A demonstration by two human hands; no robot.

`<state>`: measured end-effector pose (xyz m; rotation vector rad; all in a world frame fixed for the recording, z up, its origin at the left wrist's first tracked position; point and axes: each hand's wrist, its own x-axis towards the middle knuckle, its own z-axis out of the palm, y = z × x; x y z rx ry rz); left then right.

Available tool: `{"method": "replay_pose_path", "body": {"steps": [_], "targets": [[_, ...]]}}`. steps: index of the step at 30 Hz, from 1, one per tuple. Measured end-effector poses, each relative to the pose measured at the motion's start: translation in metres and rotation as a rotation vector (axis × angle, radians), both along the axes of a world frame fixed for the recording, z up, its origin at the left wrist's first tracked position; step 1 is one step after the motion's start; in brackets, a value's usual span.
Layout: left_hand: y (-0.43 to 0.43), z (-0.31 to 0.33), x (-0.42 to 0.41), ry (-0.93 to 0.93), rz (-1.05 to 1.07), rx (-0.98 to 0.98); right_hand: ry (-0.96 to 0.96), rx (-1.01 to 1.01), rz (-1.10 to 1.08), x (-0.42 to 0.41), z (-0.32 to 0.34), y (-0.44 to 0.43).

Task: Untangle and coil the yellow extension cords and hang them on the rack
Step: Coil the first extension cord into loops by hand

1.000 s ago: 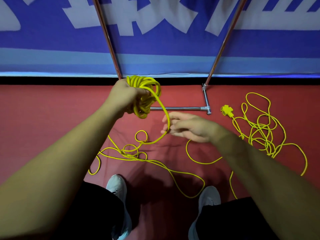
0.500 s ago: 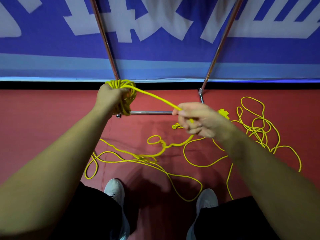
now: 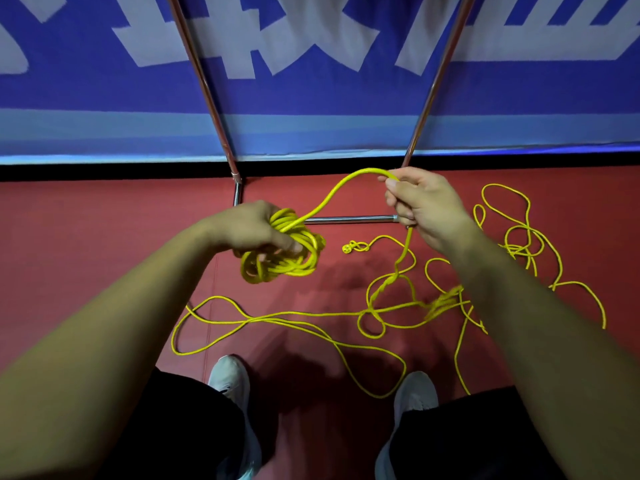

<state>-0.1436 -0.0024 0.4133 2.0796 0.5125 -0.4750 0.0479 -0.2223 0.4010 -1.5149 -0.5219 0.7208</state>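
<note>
Your left hand (image 3: 256, 230), just before the rack's base bar (image 3: 349, 220), keeps a closed grip round the yellow coil (image 3: 294, 258). Your right hand (image 3: 426, 209), at the bar's right end, pinches the running cord (image 3: 332, 195). Risk: pulling may tighten the twisted snarl (image 3: 384, 289) on the floor before the bar. The banner (image 3: 311, 81) lettering behind it is cropped and unreadable.

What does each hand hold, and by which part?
The left hand grips the coiled bundle of yellow cord around its loops; the right hand pinches the free strand leading off that bundle.

Two hands (image 3: 252, 226) (image 3: 429, 206), two shoes (image 3: 230, 375) (image 3: 415, 389), one coil (image 3: 289, 263)
</note>
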Motion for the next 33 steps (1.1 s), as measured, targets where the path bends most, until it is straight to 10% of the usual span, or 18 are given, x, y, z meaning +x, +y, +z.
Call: {"method": "replay_pose_path", "body": {"steps": [10,17,33], "targets": [[-0.008,0.016,0.01,-0.408,0.244,-0.644,-0.027,-0.149,-0.132,0.004,-0.023,0.008],[-0.003,0.023,0.016,-0.559,0.56,-1.044,-0.07,-0.416,0.21,-0.022,-0.034,0.014],[0.014,0.029,0.019,-0.937,0.89,-1.065,0.182,-0.407,0.329,-0.077,-0.061,0.029]]}}
